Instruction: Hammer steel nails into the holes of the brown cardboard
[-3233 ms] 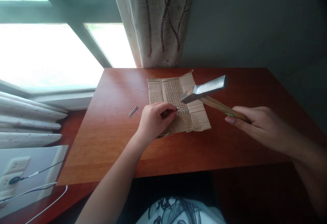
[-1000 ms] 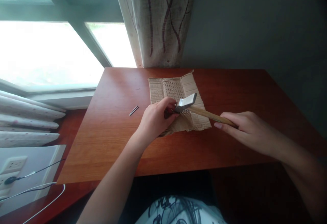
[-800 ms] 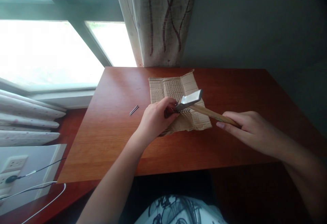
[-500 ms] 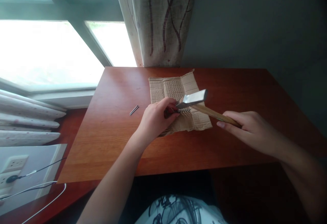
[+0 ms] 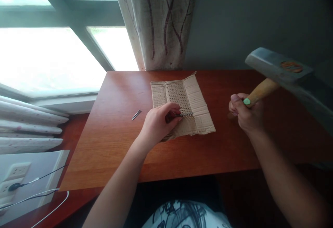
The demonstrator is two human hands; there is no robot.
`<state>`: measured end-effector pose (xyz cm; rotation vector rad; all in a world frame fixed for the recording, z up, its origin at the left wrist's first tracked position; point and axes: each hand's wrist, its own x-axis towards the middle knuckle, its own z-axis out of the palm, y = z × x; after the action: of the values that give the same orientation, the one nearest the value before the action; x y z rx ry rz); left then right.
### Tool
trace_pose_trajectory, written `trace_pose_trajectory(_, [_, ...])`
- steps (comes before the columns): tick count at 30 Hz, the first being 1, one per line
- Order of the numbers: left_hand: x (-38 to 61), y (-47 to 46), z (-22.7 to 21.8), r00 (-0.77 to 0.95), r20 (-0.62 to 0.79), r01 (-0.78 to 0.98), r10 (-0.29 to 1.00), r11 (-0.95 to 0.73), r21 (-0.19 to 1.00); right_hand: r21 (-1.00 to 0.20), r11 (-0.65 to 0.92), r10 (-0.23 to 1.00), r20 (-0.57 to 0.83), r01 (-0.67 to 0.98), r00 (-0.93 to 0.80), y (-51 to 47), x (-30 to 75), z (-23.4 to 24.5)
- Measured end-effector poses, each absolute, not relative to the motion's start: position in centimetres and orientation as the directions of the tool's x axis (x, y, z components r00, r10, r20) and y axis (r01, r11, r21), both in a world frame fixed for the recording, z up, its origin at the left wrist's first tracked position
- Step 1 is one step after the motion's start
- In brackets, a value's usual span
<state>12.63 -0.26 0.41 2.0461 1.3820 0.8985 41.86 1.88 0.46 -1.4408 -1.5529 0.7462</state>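
Note:
A flat piece of cardboard (image 5: 197, 106) full of small holes lies on the red-brown table (image 5: 117, 145). A short row of nails (image 5: 187, 114) stands in its near part. My left hand (image 5: 158, 124) rests on the cardboard with fingers pinched on a nail at the row's left end. My right hand (image 5: 246, 113) is closed round the wooden handle of a hammer (image 5: 279, 70), raised high to the right, its steel head up near the camera.
Two loose nails (image 5: 136, 114) lie on the table left of my left hand. A patterned curtain (image 5: 158, 20) and a window (image 5: 52, 54) are behind. A wall socket with cables (image 5: 15, 186) is at lower left.
The hammer head was down on the nail row beside my left fingers; now my right hand has swung it up and away to the right. My left hand has kept its pinch.

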Motion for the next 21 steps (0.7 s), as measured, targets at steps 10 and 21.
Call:
trace_pose_trajectory(10, [12.6,-0.3,0.3,0.265,0.238,0.594,0.935,-0.352,0.723,-0.942,0.229,0.898,0.301,0.245,0.320,5.8,39.5,-2.2])
trace_pose_trajectory(21, [8.6,-0.9,1.5,-0.122,0.446,0.494,0.887,-0.335,0.802,-0.943,0.273,0.901,0.321,0.193,0.294,5.5,39.9,-2.7])
